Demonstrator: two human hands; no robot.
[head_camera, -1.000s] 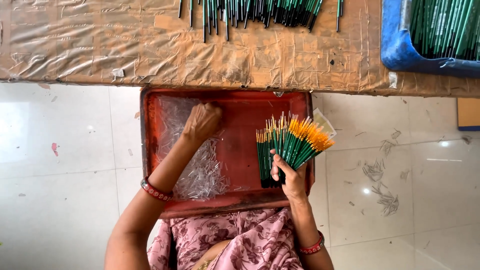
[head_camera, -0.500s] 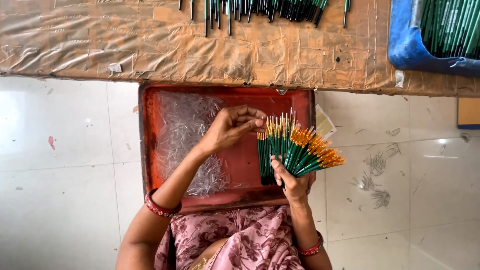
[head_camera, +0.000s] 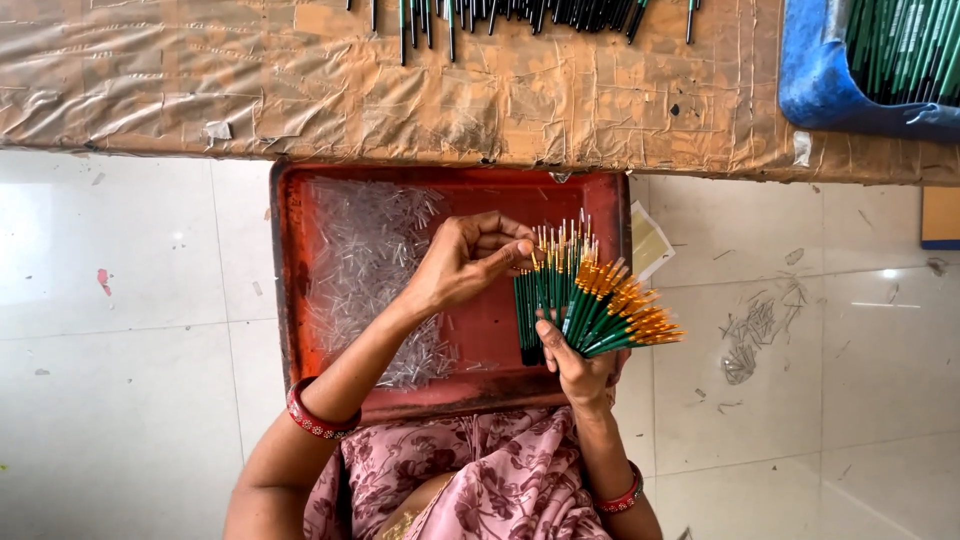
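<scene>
Capping step, by the look of it. Right hand (head_camera: 578, 368) clamped round a fanned bunch of green brushes (head_camera: 585, 305), grip at the handle ends, tips spread from 12 to 3 o'clock. Fan sits over the right part of the red tray (head_camera: 285, 290), partly overhanging its right rim. Orange ferrules toward 2–3 o'clock, bare pale tips toward 12.

Left hand (head_camera: 465, 262) curled, fingertips pinched against the tips at the fan's 10 o'clock edge; whether a clear cap is in the pinch, cannot tell, too small. Red bangles on both wrists.

Pile of clear caps (head_camera: 370, 270) in the tray, at 9 o'clock from the fan, near the left hand but not touching it.

Taped brown board (head_camera: 300, 90) at 12 o'clock of the tray, row of dark brushes (head_camera: 500, 12) along its far edge. Blue bin (head_camera: 830, 80) at 1–2 o'clock, more green brushes inside. White tiled floor all round, floral cloth at 6 o'clock.

Next move, as a guess: needs fine pinch aligned with a single tip, fan kept steady, neighbours not knocked; then back to the pile at 9 o'clock for another cap.
</scene>
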